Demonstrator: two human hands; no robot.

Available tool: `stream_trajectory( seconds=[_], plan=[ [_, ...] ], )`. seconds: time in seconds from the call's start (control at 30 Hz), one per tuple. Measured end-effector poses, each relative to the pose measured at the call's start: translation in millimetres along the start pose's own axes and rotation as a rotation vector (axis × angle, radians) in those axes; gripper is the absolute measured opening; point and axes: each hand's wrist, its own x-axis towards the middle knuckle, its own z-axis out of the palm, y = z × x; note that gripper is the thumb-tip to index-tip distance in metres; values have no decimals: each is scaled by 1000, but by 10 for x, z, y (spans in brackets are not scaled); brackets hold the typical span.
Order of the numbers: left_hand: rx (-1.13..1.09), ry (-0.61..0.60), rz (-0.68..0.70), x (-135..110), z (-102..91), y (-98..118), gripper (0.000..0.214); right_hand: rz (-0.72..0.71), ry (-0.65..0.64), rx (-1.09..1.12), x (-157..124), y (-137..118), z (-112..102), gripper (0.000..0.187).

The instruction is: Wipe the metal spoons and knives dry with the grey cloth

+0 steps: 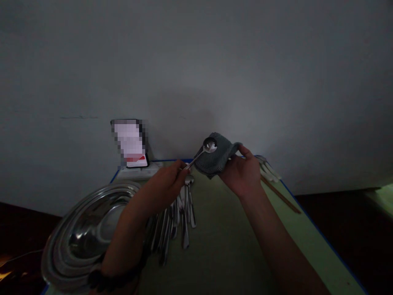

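My left hand [167,183] pinches the handle of a steel spoon [206,148], holding it up with its bowl raised toward the wall. The spoon's bowl rests against a dark grey cloth [217,157], which my right hand [242,174] grips bunched from below. Both hands hover above the far part of a green table [227,241]. Beneath my left hand lies a row of several steel spoons and other cutlery [178,221] on the table.
A stack of steel bowls [86,229] sits at the table's left. Wooden chopsticks [281,196] and pale utensils [270,170] lie at the right edge. A blurred phone-like object [132,143] leans on the grey wall behind. Dark floor lies on both sides.
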Motion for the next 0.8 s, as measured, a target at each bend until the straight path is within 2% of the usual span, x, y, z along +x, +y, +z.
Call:
stream_trajectory(
  seconds=[0.17, 0.27, 0.37, 0.47, 0.6, 0.8],
  plan=[
    [-2, -11, 5, -1, -2, 12, 23, -31, -76, -13, -4, 29, 0, 40],
    [-21, -4, 23, -4, -5, 12, 22, -90, -68, -26, 11, 53, 2, 32],
    [-35, -6, 26, -11, -10, 21, 21, -81, -33, -63, 22, 77, 20, 28],
    [-57, -15, 25, -26, -18, 39, 22, -50, -93, -124, 37, 116, 16, 22],
    [-143, -64, 70, -56, -21, 47, 24, -130, -153, -212, 74, 194, -27, 11],
    [-258, -179, 114, -93, -36, 64, 25, -202, -155, -265, 72, 232, -48, 13]
  ],
)
